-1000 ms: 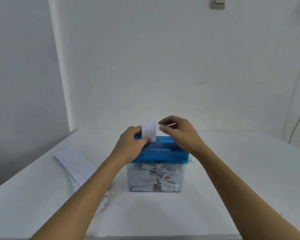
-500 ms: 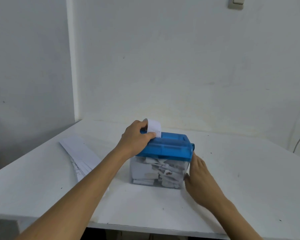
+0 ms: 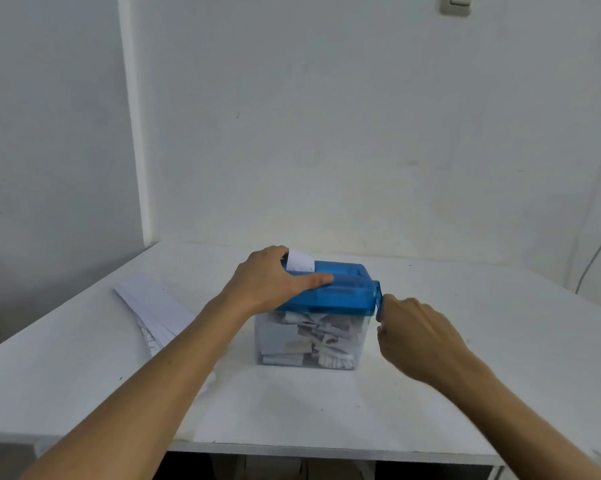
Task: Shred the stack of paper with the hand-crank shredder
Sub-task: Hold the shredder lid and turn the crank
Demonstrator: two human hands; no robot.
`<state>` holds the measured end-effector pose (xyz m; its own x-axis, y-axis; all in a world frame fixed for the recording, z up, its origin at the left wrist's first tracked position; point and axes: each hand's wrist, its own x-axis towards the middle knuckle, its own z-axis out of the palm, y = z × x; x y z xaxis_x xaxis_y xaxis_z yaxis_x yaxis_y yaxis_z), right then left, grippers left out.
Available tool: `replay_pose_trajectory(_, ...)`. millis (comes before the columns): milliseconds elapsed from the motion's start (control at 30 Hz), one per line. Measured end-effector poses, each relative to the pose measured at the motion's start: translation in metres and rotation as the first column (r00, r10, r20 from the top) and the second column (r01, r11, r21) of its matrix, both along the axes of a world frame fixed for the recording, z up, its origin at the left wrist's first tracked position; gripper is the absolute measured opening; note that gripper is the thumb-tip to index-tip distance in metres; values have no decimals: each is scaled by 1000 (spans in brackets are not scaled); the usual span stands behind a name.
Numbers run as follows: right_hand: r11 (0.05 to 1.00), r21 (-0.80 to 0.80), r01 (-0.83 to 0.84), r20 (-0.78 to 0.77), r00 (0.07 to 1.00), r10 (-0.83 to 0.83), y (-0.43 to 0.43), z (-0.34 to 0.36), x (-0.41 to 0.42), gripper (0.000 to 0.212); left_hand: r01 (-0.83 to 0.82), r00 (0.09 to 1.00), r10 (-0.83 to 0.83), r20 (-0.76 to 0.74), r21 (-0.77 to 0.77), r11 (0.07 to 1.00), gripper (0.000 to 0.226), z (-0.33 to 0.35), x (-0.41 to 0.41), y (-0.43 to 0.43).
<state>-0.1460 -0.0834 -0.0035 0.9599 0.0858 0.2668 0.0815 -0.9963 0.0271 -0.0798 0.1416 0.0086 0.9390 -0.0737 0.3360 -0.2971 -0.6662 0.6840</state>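
Item 1. Hand-crank shredder: blue lid [image 3: 347,292] on a clear bin [image 3: 309,337], standing mid-counter [image 3: 499,341], straight ahead of me at 12 o'clock.

Item 2. Bin contents: cut strips and scraps, filling it nearly to the lid. I judged a good share of the work done.

Item 3. One sheet [image 3: 300,261]: upright in the slot at the lid's 11 o'clock corner, only a short white end showing above the blue. I took it as part-fed, not finished.

Item 4. Stack of paper [image 3: 153,306]: fanned flat on the counter at 9 o'clock of the shredder, apart from it. Several sheets remained, so the task was far from over.

Item 5. Left hand [image 3: 271,282]: laid over the lid's 9 o'clock end, thumb stretched along the front, fingers curled over the far edge beside the sheet, gripping the lid to steady it.

Item 6. Right hand [image 3: 416,334]: at the crank [image 3: 378,296] on the shredder's 3 o'clock side, fingers curled toward it. Whether they had closed on the handle I could not tell, as the hand's back hid them.

Outstanding: wind this sheet through, then feed the rest.
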Motion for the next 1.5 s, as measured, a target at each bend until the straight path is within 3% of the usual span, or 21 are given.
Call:
replay_pose_trajectory(133, 982, 175, -74, -18, 997, 78, -14, 55, 8, 9, 16, 1000, -16, -15, -3, 1000, 85, 1, 4, 0)
replay_pose_trajectory(233, 880, 422, -220, 49, 974, 220, -22, 84, 21, 42, 42, 999, -43, -12, -10, 999, 86, 2, 5, 1)
replay_pose_trajectory(367, 700, 640, -317, 202, 948, 245, -29, 69, 66, 23, 63, 998, -64, -18, -15, 998, 86, 2, 4, 1)
replay_pose_trajectory(467, 623, 734, -271, 195, 963, 188, -24, 29, 94, 15, 59, 998, -59, -15, -19, 998, 88, 1, 4, 1)
replay_pose_trajectory(567, 634, 754, -169, 133, 986, 104, -14, -18, 94, 24, 65, 998, -65, -6, -42, 997, 71, 0, 3, 1)
replay_pose_trajectory(700, 497, 868, -5, -24, 998, 52, -9, -61, 72, 47, 42, 999, -41, 26, -39, 998, 85, -3, 5, -1)
replay_pose_trajectory(867, 593, 805, -24, -97, 981, 171, -19, -41, 22, 62, 30, 999, -30, 14, -29, 999, 84, -4, 8, 0)
replay_pose_trajectory(967, 615, 785, -75, -76, 974, 214, -23, 0, -13, 57, 35, 999, -36, -12, -6, 999, 90, 0, 9, 0)
replay_pose_trajectory(1067, 687, 719, -107, 37, 993, 116, -18, 36, -17, 46, 59, 998, -59, -31, 1, 998, 82, 3, 8, 0)
replay_pose_trajectory(1133, 733, 673, -93, 123, 992, 13, -13, 46, 0, 47, 85, 996, -85, -33, -17, 996, 64, 3, 7, 1)
replay_pose_trajectory(1300, 627, 756, -188, 313, 945, -95, -7, 54, 62, 52, 124, 992, -125, -11, -27, 992, 48, 2, 6, 2)
replay_pose_trajectory(1400, 614, 772, -166, 272, 959, -84, -4, 40, 101, 49, 118, 993, -118, -2, -29, 993, 53, 1, 7, 2)
replay_pose_trajectory(1500, 543, 838, -48, 117, 989, -92, -5, -1, 118, 48, 101, 995, -101, 6, -26, 995, 76, -2, 8, 1)
